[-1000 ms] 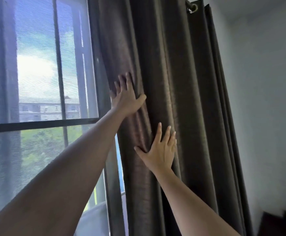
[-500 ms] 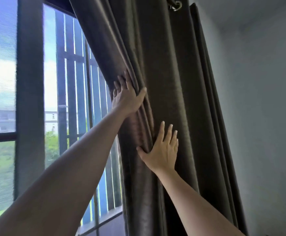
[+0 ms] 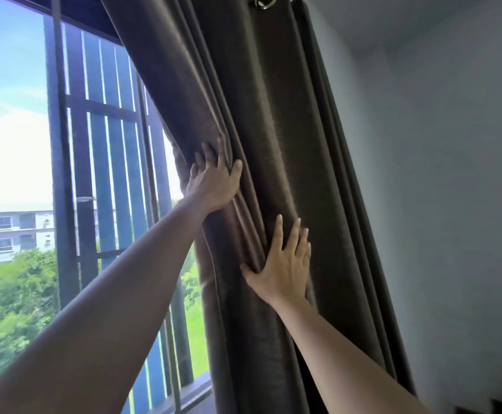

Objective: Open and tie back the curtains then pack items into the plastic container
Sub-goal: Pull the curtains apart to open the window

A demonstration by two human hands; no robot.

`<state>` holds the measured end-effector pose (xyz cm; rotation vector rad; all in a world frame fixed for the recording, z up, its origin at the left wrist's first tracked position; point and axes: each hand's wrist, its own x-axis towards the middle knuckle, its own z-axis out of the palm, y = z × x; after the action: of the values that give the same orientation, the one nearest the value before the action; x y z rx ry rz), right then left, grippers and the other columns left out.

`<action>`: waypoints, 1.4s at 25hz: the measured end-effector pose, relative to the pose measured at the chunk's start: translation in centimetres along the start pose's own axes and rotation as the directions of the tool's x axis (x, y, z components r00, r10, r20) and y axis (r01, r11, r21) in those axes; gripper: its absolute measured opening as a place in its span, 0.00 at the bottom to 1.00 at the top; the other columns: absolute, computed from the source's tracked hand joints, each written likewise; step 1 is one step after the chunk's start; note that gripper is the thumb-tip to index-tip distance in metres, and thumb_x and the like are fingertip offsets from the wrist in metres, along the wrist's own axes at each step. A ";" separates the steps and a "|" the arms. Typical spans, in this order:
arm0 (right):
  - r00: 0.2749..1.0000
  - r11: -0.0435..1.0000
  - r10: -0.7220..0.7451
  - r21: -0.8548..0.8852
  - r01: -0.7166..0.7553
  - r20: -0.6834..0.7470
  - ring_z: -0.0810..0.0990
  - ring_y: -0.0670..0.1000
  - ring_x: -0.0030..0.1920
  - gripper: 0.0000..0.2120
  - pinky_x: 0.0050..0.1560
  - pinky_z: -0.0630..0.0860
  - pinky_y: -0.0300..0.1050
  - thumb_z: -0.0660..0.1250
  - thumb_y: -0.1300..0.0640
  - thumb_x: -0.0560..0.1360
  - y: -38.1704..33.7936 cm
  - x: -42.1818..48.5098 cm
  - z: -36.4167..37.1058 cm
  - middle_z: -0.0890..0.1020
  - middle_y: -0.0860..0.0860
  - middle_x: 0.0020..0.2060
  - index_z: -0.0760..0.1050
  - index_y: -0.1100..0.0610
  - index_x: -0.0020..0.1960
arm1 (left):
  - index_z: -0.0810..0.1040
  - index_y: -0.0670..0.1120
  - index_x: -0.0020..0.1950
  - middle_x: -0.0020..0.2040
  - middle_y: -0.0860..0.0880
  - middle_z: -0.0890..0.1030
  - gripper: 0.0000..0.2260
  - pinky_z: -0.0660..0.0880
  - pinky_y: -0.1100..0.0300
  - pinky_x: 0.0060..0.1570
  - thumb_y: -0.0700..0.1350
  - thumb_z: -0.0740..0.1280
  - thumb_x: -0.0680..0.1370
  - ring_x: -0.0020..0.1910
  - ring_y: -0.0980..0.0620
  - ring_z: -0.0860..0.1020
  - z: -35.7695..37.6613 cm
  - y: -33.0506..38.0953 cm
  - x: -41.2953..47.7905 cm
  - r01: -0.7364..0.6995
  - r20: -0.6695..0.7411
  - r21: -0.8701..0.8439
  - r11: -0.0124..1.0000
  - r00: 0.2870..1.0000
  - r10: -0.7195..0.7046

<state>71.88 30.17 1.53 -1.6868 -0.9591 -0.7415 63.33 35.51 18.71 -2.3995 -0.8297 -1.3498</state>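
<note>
- Left hand (image 3: 213,182): raised against the curtain (image 3: 273,144), the upper of the two hands; fingers (image 3: 207,152) tucked into the gathered folds, thumb pressed across the front of the same bundle; grasping the bunched fabric.
- Right hand (image 3: 282,267): laid on the curtain below and to the right of the left hand; palm flat on the cloth, fingers spread and pointing up, thumb out to the left; released, closed on nothing.
- Curtain: dark brown, hanging in deep pleats beside the window (image 3: 64,174), drawn into a narrow column between the glass and the wall (image 3: 438,174).
- Metal eyelet (image 3: 263,2): at the curtain's top edge, high above both hands.
- Window: left of the curtain, uncovered; dark frame, vertical bars outside.
- Outside view: pale building (image 3: 10,234) and green trees (image 3: 13,294), far left of the curtain.
- Wall: plain grey, right of the curtain.
</note>
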 end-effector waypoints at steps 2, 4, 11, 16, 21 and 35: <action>1.000 1.000 0.021 -0.004 -0.021 -0.017 0.36 0.61 0.75 0.57 0.74 0.40 0.55 0.68 0.35 0.66 1.5 1.4 -0.1 0.36 0.60 0.75 0.30 0.52 0.75 | 0.37 0.49 0.77 0.78 0.41 0.41 0.29 0.44 0.48 0.75 0.58 0.46 0.81 0.77 0.41 0.43 1.2 0.6 1.1 -0.006 0.002 0.005 1.000 1.000 0.006; 0.998 0.998 0.066 0.014 -0.066 -0.020 0.36 0.61 0.75 0.59 0.74 0.40 0.54 0.69 0.34 0.64 3.2 2.6 -0.3 0.36 0.60 0.75 0.30 0.53 0.74 | 0.37 0.49 0.76 0.78 0.41 0.41 0.29 0.45 0.48 0.76 0.59 0.45 0.81 0.77 0.40 0.44 2.4 1.6 2.2 -0.017 0.006 0.006 1.000 1.000 0.017; 0.991 0.991 0.132 0.016 -0.131 -0.035 0.37 0.61 0.75 0.62 0.74 0.40 0.53 0.70 0.33 0.63 13.1 8.7 -0.1 0.37 0.62 0.75 0.29 0.55 0.74 | 0.43 0.44 0.76 0.77 0.37 0.41 0.27 0.48 0.40 0.74 0.54 0.43 0.80 0.75 0.33 0.43 10.0 7.1 7.7 -0.086 0.042 0.029 0.996 0.996 0.084; 0.994 0.994 0.100 0.038 -0.098 -0.034 0.38 0.62 0.76 0.63 0.75 0.42 0.54 0.72 0.34 0.62 22.1 15.1 0.9 0.39 0.61 0.75 0.30 0.55 0.75 | 0.38 0.48 0.77 0.77 0.39 0.41 0.29 0.44 0.47 0.74 0.58 0.45 0.81 0.77 0.40 0.43 17.0 12.9 12.3 -0.006 0.033 -0.020 1.000 0.999 0.007; 0.997 0.995 0.075 0.067 -0.077 0.029 0.38 0.63 0.75 0.62 0.75 0.42 0.55 0.72 0.36 0.63 29.3 20.1 2.6 0.38 0.62 0.75 0.29 0.55 0.74 | 0.38 0.51 0.77 0.77 0.41 0.40 0.28 0.44 0.48 0.74 0.58 0.45 0.81 0.76 0.39 0.43 23.0 16.8 16.3 0.010 0.084 -0.024 1.000 0.996 -0.008; 0.981 0.951 -0.046 0.309 -0.014 0.187 0.61 0.60 0.72 0.61 0.72 0.61 0.57 0.75 0.40 0.63 39.2 25.7 5.6 0.59 0.57 0.74 0.30 0.48 0.74 | 0.43 0.50 0.77 0.78 0.44 0.42 0.26 0.39 0.47 0.73 0.57 0.43 0.82 0.77 0.46 0.42 31.3 21.6 19.2 0.038 0.123 -0.077 0.996 0.992 -0.028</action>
<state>118.79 35.25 3.10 -1.4920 -1.1603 -0.4153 105.68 40.07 19.28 -2.5620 -0.8652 -1.2820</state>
